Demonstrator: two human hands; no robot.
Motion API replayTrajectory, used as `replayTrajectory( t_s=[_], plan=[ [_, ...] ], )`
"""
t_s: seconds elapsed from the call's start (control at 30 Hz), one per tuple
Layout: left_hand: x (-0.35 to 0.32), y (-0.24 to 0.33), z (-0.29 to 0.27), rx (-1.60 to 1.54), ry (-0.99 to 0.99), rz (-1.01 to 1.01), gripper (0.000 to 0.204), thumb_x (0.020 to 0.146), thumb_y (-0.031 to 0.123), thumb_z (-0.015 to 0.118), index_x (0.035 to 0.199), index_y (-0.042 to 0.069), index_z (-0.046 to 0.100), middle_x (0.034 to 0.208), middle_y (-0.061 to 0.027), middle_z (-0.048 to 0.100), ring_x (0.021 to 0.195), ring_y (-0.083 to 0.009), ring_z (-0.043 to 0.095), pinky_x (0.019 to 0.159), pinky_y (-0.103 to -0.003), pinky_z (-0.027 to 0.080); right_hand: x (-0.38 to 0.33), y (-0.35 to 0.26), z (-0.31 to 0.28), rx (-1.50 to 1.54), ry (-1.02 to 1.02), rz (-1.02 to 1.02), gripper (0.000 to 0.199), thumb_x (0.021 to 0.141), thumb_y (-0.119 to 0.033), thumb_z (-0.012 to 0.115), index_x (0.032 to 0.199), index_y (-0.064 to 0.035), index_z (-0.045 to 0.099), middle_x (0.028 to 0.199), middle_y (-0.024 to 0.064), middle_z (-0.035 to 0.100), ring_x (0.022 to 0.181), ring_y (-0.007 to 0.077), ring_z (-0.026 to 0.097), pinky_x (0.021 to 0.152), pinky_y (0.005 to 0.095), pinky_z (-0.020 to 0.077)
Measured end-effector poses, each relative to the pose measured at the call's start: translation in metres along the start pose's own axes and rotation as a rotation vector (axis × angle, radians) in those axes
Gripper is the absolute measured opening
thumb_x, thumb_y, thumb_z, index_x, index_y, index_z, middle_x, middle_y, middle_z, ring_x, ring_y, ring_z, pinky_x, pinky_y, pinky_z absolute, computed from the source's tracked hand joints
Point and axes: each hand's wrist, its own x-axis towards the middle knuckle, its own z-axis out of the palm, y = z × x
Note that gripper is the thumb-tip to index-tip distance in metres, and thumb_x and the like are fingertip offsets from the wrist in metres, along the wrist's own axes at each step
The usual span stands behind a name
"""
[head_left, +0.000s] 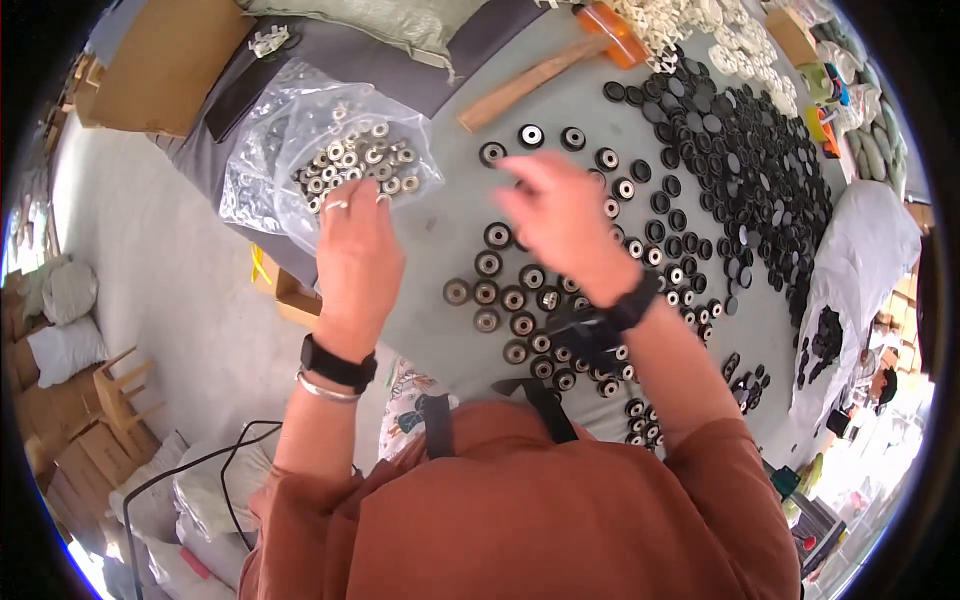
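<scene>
My left hand (357,250) reaches into the mouth of a clear plastic bag (300,140) full of small metal bearings (362,160); its fingertips are among them, hidden by the bag's fold. My right hand (560,215) hovers, blurred, over the grey table (440,250), above rows of black round wheels with metal centres (500,296). Whether it holds a piece I cannot tell. Both wrists wear black bands.
A dense heap of black round parts (740,160) covers the table's right side, with white parts (690,25) beyond. A wooden-handled tool (530,82) lies at the far middle. Cardboard box (165,60), sacks and a wooden stool (120,385) stand on the floor at left.
</scene>
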Motion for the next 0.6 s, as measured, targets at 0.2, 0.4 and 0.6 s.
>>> replayTrajectory(
  t_s=[0.2,0.4,0.6],
  plan=[
    [0.032,-0.011,-0.003,0.276,-0.553,-0.42,0.015,0.074,0.006,0.051,0.087,0.003,0.058,0.094,-0.0144,0.059,0.09,-0.0323,0.058,0.069,-0.04,0.047,0.065,-0.018,0.093,-0.218,-0.105,-0.15,0.017,0.069,-0.003,0.058,0.086,0.0012,0.06,0.084,0.0194,0.059,0.083,0.0322,0.058,0.069,0.0398,0.0464],
    [0.019,-0.046,0.03,0.133,-0.617,-0.509,0.033,0.073,0.019,0.059,0.097,-0.003,0.051,0.094,-0.0217,0.06,0.092,-0.0354,0.057,0.077,-0.041,0.045,0.086,-0.027,0.129,-0.525,-0.356,-0.03,0.016,0.065,-0.006,0.06,0.08,-0.0007,0.063,0.09,0.0186,0.06,0.088,0.0311,0.058,0.076,0.0375,0.0474],
    [0.016,-0.068,0.056,-0.096,-0.374,-0.655,0.032,0.073,0.024,0.058,0.099,0.006,0.059,0.096,-0.0171,0.061,0.089,-0.0309,0.058,0.076,-0.037,0.043,0.105,-0.019,0.141,-0.317,-0.251,0.078,0.017,0.062,-0.011,0.059,0.073,0.0019,0.063,0.085,0.0217,0.061,0.084,0.0351,0.059,0.075,0.0375,0.0468]
  ],
)
